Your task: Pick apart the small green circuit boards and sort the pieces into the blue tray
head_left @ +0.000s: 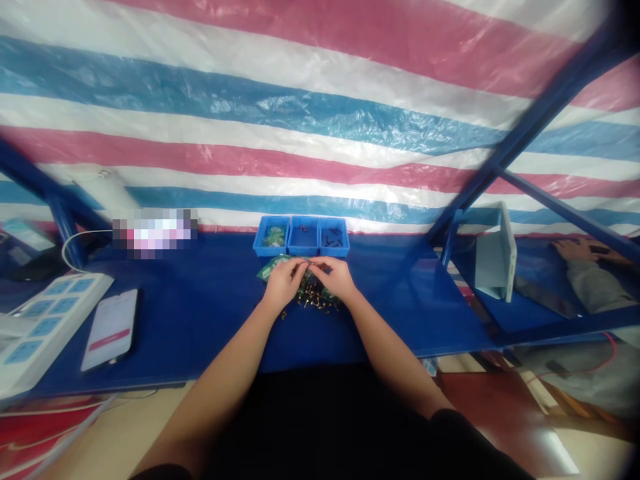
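My left hand (286,283) and my right hand (334,276) meet above the middle of the blue table. The fingertips of both pinch together at one small dark piece, too small to name. Just below them lies a pile of small brass-coloured metal parts (315,297), partly covered by my hands. Behind my left hand rests a green-tinted plastic bag (268,268). Beyond my hands stand three joined blue bins: the left bin (271,252) holds green pieces, the middle bin (303,251) has a few small bits, and the right bin (334,252) contains thin dark pieces.
A phone (111,328) and a white power strip (60,327) lie at the left of the blue table (200,320). A tablet-like panel on a stand (495,260) is at the right. Past the blue metal frame (520,133), another person's hand (574,251) rests on a table.
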`<state>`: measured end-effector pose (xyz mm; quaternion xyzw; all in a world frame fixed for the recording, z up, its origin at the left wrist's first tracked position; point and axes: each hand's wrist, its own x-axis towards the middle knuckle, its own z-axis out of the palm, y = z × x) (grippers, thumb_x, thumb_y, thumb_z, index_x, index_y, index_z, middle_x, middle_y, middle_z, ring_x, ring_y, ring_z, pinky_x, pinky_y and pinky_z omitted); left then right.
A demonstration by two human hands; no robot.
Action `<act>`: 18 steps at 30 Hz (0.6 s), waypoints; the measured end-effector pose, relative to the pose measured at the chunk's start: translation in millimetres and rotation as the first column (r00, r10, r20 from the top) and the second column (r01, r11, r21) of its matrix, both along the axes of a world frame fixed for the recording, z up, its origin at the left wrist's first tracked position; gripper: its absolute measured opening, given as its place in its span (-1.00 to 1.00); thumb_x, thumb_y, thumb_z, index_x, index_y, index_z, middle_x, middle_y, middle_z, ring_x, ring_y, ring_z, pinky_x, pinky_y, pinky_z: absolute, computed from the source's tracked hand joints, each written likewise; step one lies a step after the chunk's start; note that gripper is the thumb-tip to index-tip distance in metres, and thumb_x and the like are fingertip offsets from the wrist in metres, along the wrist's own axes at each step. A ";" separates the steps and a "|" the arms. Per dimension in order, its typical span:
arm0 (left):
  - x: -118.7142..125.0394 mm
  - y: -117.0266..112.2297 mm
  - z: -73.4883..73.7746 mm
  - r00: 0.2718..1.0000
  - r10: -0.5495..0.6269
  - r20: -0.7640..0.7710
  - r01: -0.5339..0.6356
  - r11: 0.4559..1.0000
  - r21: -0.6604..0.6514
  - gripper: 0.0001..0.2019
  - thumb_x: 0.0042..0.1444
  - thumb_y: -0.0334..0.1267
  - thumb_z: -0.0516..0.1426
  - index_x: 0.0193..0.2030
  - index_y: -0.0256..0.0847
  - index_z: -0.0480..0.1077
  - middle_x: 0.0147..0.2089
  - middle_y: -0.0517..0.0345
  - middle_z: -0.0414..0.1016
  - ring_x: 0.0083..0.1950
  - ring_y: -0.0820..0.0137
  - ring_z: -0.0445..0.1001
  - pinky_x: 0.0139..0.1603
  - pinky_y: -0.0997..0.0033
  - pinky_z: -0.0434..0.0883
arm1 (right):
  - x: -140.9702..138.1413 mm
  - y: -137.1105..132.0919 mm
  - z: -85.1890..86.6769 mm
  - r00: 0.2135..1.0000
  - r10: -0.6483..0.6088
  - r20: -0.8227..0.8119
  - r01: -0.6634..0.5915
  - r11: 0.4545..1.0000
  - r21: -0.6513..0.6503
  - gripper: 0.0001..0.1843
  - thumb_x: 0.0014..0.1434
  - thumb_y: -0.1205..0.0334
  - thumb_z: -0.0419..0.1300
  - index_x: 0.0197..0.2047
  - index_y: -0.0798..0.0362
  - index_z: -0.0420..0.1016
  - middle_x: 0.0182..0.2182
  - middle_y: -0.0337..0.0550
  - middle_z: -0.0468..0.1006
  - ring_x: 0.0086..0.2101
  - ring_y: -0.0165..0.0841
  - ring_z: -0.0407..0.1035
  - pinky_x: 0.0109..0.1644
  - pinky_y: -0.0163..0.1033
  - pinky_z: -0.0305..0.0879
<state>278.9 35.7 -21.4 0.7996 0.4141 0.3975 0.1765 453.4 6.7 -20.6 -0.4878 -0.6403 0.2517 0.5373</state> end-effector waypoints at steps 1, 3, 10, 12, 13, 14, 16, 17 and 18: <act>0.2 -0.2 0.0 1.000 0.002 0.016 -0.002 1.000 -0.008 -0.73 0.30 -0.06 0.02 -0.09 -0.12 0.46 -0.25 0.13 0.57 -0.28 0.33 0.50 -0.22 0.36 0.41 | 0.3 0.1 0.1 1.000 -0.008 -0.004 0.008 1.000 0.003 -0.72 0.13 0.08 0.27 -0.13 0.02 0.62 -0.28 -0.13 0.65 -0.33 -0.30 0.52 -0.17 -0.21 0.48; 0.8 -0.3 -0.5 0.999 0.000 0.037 0.001 1.000 -0.015 -0.73 0.29 -0.06 0.03 -0.05 -0.12 0.45 -0.28 0.13 0.57 -0.32 0.35 0.51 -0.26 0.38 0.41 | 0.9 0.4 0.1 1.000 -0.011 -0.013 0.012 1.000 0.005 -0.73 0.13 0.09 0.27 -0.13 0.02 0.62 -0.28 -0.12 0.65 -0.33 -0.31 0.52 -0.18 -0.22 0.48; 0.7 0.6 -1.3 1.000 -0.014 0.016 0.013 1.000 0.013 -0.76 0.29 -0.10 0.04 -0.11 -0.12 0.48 -0.29 0.15 0.58 -0.32 0.36 0.50 -0.27 0.39 0.39 | 0.7 1.1 -1.7 1.000 0.009 -0.027 -0.009 1.000 0.007 -0.72 0.12 0.09 0.28 -0.13 0.04 0.62 -0.28 -0.12 0.65 -0.33 -0.31 0.53 -0.18 -0.23 0.48; 0.4 0.3 -0.6 1.000 -0.015 0.012 0.015 1.000 0.012 -0.75 0.29 -0.10 0.03 -0.12 -0.13 0.48 -0.25 0.14 0.58 -0.29 0.35 0.50 -0.24 0.39 0.39 | 0.2 1.0 -1.6 0.999 0.015 -0.034 -0.015 1.000 0.004 -0.71 0.13 0.08 0.28 -0.12 0.03 0.62 -0.27 -0.12 0.65 -0.33 -0.31 0.53 -0.18 -0.23 0.48; 0.4 0.0 -0.1 1.000 -0.019 0.015 0.019 1.000 0.010 -0.75 0.29 -0.10 0.03 -0.12 -0.13 0.48 -0.23 0.14 0.58 -0.28 0.35 0.50 -0.23 0.39 0.39 | -0.1 0.9 -1.3 0.999 0.018 -0.040 -0.018 1.000 0.002 -0.71 0.12 0.08 0.28 -0.12 0.03 0.62 -0.27 -0.12 0.65 -0.33 -0.31 0.53 -0.18 -0.23 0.48; 0.4 -0.4 0.5 1.000 -0.022 0.017 0.022 1.000 0.008 -0.75 0.30 -0.10 0.03 -0.11 -0.12 0.48 -0.22 0.14 0.59 -0.27 0.35 0.51 -0.21 0.39 0.39 | -0.4 0.6 -0.8 0.999 0.021 -0.046 -0.021 1.000 0.000 -0.70 0.12 0.08 0.28 -0.11 0.03 0.61 -0.27 -0.12 0.65 -0.33 -0.31 0.53 -0.18 -0.22 0.48; 0.5 -1.0 1.6 1.000 -0.025 0.013 0.025 1.000 0.010 -0.75 0.30 -0.10 0.02 -0.11 -0.12 0.48 -0.20 0.15 0.59 -0.26 0.35 0.51 -0.18 0.37 0.40 | -0.9 0.0 0.2 0.998 0.026 -0.050 -0.027 1.000 -0.004 -0.70 0.12 0.08 0.29 -0.11 0.03 0.61 -0.28 -0.12 0.65 -0.34 -0.31 0.53 -0.19 -0.22 0.48; 0.6 -1.3 2.1 1.000 -0.026 0.008 0.026 1.000 0.013 -0.74 0.31 -0.10 0.01 -0.11 -0.12 0.48 -0.21 0.15 0.59 -0.26 0.35 0.50 -0.17 0.37 0.40 | -1.1 -0.3 0.7 0.998 0.027 -0.050 -0.028 1.000 -0.007 -0.69 0.11 0.08 0.29 -0.11 0.03 0.61 -0.28 -0.12 0.65 -0.34 -0.31 0.53 -0.19 -0.22 0.48; 0.7 -1.4 2.4 1.000 -0.027 0.003 0.027 0.999 0.016 -0.74 0.31 -0.10 0.00 -0.12 -0.12 0.48 -0.21 0.15 0.59 -0.26 0.35 0.50 -0.15 0.36 0.40 | -1.2 -0.6 1.0 0.998 0.027 -0.048 -0.027 1.000 -0.009 -0.69 0.11 0.08 0.29 -0.10 0.03 0.61 -0.28 -0.12 0.65 -0.34 -0.31 0.53 -0.18 -0.22 0.48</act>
